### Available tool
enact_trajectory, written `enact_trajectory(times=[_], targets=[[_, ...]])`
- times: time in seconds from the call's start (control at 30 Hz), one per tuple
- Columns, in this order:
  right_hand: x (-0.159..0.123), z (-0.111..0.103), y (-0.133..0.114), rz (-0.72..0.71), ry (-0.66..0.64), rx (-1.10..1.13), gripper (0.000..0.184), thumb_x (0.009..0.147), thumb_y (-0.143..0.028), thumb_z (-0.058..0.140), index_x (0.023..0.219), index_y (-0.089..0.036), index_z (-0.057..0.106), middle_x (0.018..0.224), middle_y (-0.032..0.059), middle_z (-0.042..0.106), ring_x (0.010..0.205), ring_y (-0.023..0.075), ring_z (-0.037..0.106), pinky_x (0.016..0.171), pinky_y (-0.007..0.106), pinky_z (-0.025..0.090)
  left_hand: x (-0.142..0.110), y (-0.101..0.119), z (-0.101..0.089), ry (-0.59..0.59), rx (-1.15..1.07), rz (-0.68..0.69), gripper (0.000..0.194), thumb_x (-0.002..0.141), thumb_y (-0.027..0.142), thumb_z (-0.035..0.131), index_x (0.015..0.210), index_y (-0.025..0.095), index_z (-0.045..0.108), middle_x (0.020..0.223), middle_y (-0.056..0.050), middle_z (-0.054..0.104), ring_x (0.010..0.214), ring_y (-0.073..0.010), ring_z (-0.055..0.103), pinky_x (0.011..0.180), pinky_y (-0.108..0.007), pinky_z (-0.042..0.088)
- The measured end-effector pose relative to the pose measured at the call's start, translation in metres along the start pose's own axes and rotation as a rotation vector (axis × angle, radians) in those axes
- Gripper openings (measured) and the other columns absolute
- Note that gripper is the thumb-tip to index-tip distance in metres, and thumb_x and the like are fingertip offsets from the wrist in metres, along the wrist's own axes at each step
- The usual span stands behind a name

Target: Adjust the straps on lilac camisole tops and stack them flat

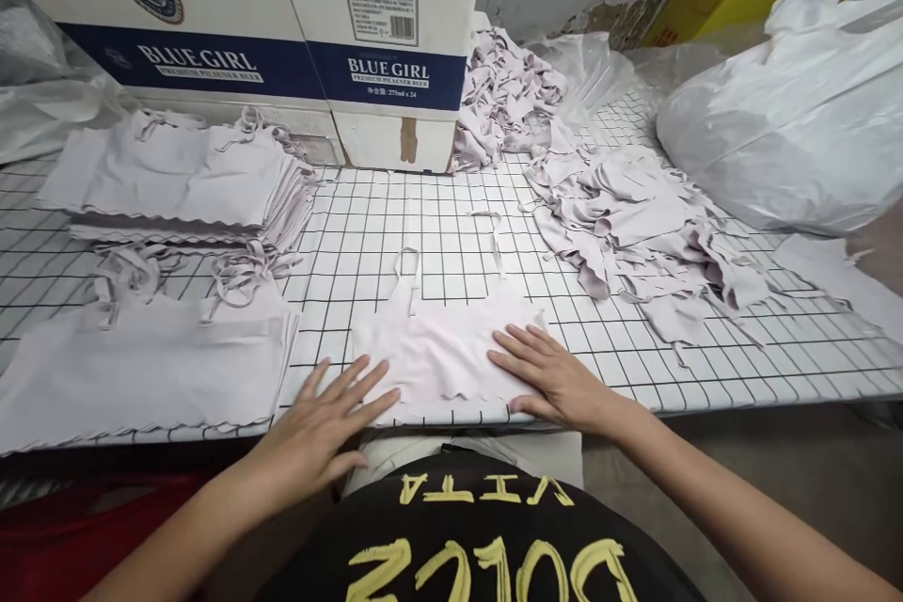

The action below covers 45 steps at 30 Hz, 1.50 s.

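Note:
A pale pink strappy top (444,348) lies flat near the table's front edge, its two thin straps reaching away from me. The fingers of my left hand (331,423) are spread over its left end. On the right end of the top rests my right hand (546,372), palm down with fingers stretched out. Neither hand grips the cloth. To the left lie two stacks of similar tops: a nearer stack (155,362) and a taller stack (176,174) behind it. A loose heap of the same pale cloth (635,216) is on the right.
A large cardboard beer box (395,136) stands at the back left. Beside it is a pile of crumpled cloth pieces (508,80). A stuffed white plastic bag (783,122) sits at the back right. Under everything is a white table cover with a black grid (437,207).

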State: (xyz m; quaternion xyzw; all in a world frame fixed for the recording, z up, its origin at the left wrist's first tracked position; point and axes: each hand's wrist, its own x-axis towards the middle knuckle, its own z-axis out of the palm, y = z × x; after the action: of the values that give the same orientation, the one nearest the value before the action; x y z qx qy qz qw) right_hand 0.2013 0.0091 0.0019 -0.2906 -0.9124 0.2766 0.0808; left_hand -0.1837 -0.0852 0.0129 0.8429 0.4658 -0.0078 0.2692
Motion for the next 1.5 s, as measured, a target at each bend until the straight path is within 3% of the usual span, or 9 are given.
enact_trajectory(times=[0.17,0.27,0.33,0.57,0.93,1.1,1.2,1.37,1.5], targets=[[-0.001,-0.031,0.029,0.345,0.408,0.203,0.035,0.097,-0.049,0.051,0.094,-0.020,0.070,0.093,0.0066,0.069,0.089,0.0241,0.063,0.079,0.035,0.049,0.030,0.012,-0.035,0.193,-0.006,0.039,0.031,0.093,0.043,0.050,0.121,0.042,0.063,0.140,-0.001,0.053,0.127,-0.0329,0.047,0.102,-0.057,0.033],[0.059,-0.053,0.056,0.606,0.640,0.113,0.031,0.088,-0.045,0.063,0.073,-0.019,0.061,0.072,0.0015,0.063,0.068,0.0195,0.058,0.061,0.028,0.042,0.118,0.030,-0.066,0.471,-0.134,0.119,0.024,0.094,0.032,0.047,0.099,0.023,0.070,0.102,-0.007,0.066,0.097,-0.0225,0.059,0.088,-0.040,0.045],[0.101,-0.061,0.071,0.672,0.532,0.145,0.025,0.082,-0.038,0.071,0.072,-0.019,0.061,0.072,0.0001,0.063,0.068,0.0182,0.058,0.060,0.025,0.038,0.187,0.037,-0.083,0.569,-0.164,0.135,0.024,0.092,0.019,0.046,0.103,0.022,0.067,0.102,-0.008,0.064,0.097,-0.0206,0.058,0.087,-0.037,0.046],[0.136,-0.051,0.091,0.659,0.446,0.188,0.021,0.081,-0.026,0.071,0.067,-0.018,0.058,0.064,-0.0033,0.061,0.061,0.0139,0.056,0.057,0.021,0.037,0.331,0.032,-0.122,0.015,0.179,0.222,0.027,0.078,0.011,0.056,0.100,0.019,0.070,0.148,-0.007,0.041,0.136,-0.0318,0.025,0.108,-0.060,0.008],[0.105,-0.056,0.098,0.638,0.606,0.126,0.020,0.076,-0.023,0.075,0.066,-0.018,0.058,0.076,0.0012,0.060,0.078,0.0195,0.055,0.067,0.026,0.038,0.299,0.034,-0.211,-0.368,0.136,-0.084,0.020,0.068,0.041,0.064,0.062,0.022,0.067,0.071,-0.003,0.068,0.068,-0.0182,0.053,0.070,-0.030,0.039],[0.103,-0.057,0.053,0.597,0.516,0.881,0.046,0.096,-0.055,0.051,0.076,-0.015,0.062,0.078,0.0093,0.062,0.080,0.0242,0.060,0.075,0.034,0.049,0.251,0.094,-0.191,0.036,0.417,-0.111,0.027,0.077,0.038,0.058,0.062,0.017,0.064,0.061,-0.005,0.063,0.063,-0.0181,0.054,0.077,-0.037,0.039],[0.097,-0.063,0.027,0.423,0.247,1.546,0.059,0.105,-0.055,0.024,0.091,-0.013,0.064,0.086,0.0124,0.066,0.083,0.0240,0.064,0.078,0.037,0.054,0.229,0.117,-0.184,-0.070,0.260,0.080,0.030,0.082,0.040,0.051,0.077,0.017,0.070,0.070,-0.005,0.067,0.069,-0.0189,0.059,0.079,-0.035,0.042],[0.083,-0.080,0.021,0.405,0.207,1.818,0.045,0.107,-0.023,0.020,0.104,-0.007,0.062,0.097,0.0150,0.067,0.089,0.0212,0.067,0.084,0.035,0.055,0.245,0.083,-0.163,0.051,0.114,0.197,0.060,0.071,0.021,0.059,0.131,0.024,0.053,0.138,-0.009,0.052,0.123,-0.0290,0.047,0.102,-0.043,0.036],[0.074,-0.085,0.025,0.376,0.206,1.761,0.033,0.104,-0.016,0.030,0.102,-0.006,0.062,0.095,0.0155,0.068,0.088,0.0224,0.068,0.086,0.038,0.055,0.283,0.060,-0.116,0.045,-0.170,0.402,0.036,0.075,0.024,0.059,0.111,0.024,0.065,0.123,-0.006,0.062,0.115,-0.0252,0.054,0.103,-0.045,0.037]])
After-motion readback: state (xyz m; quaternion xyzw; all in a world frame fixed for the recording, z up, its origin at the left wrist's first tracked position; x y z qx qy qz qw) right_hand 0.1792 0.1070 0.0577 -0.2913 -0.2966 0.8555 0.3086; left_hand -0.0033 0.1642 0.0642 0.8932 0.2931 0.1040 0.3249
